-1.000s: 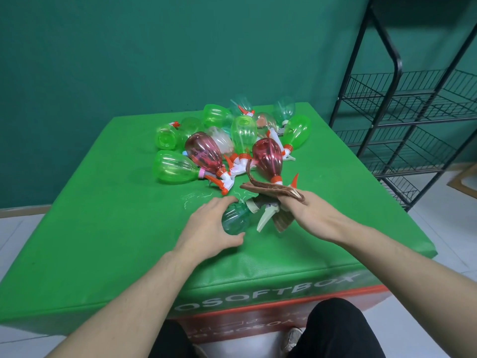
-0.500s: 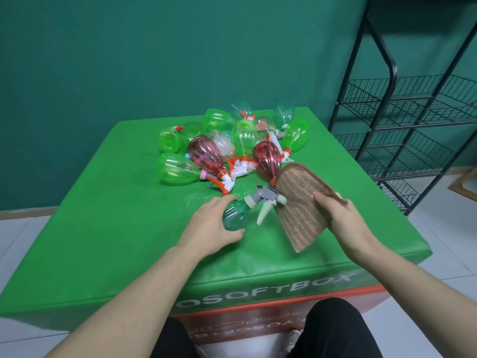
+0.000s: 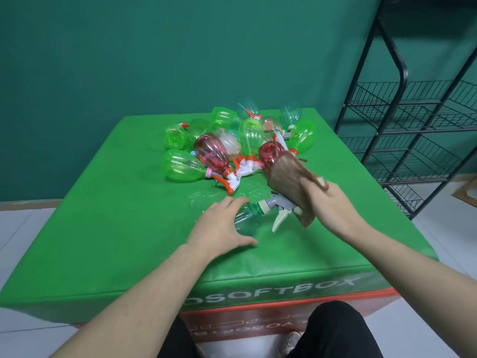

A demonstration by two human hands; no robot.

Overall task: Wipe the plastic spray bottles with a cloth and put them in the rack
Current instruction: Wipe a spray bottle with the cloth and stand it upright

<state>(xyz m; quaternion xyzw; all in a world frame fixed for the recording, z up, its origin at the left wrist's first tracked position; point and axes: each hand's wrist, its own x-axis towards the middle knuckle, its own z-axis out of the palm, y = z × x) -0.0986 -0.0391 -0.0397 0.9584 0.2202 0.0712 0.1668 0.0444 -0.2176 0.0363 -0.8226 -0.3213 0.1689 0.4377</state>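
A teal spray bottle (image 3: pixel 248 218) with a grey-white trigger head lies on its side on the green box top (image 3: pixel 108 218). My left hand (image 3: pixel 222 224) grips its body from the left, thumb below it. My right hand (image 3: pixel 327 205) pinches a brown cloth (image 3: pixel 289 179) that hangs against the bottle's spray head. Behind them lies a heap of several green, red and clear spray bottles (image 3: pixel 240 146). The black wire rack (image 3: pixel 418 140) stands to the right of the box.
The box top ends close in front of me, its front face printed with white letters. White tiled floor surrounds the box. My dark-trousered legs show below the front edge. A green wall stands behind.
My right hand lifted the cloth off the bottle, opened it out, then brought it back down against the spray head. My left hand stayed on the bottle's body.
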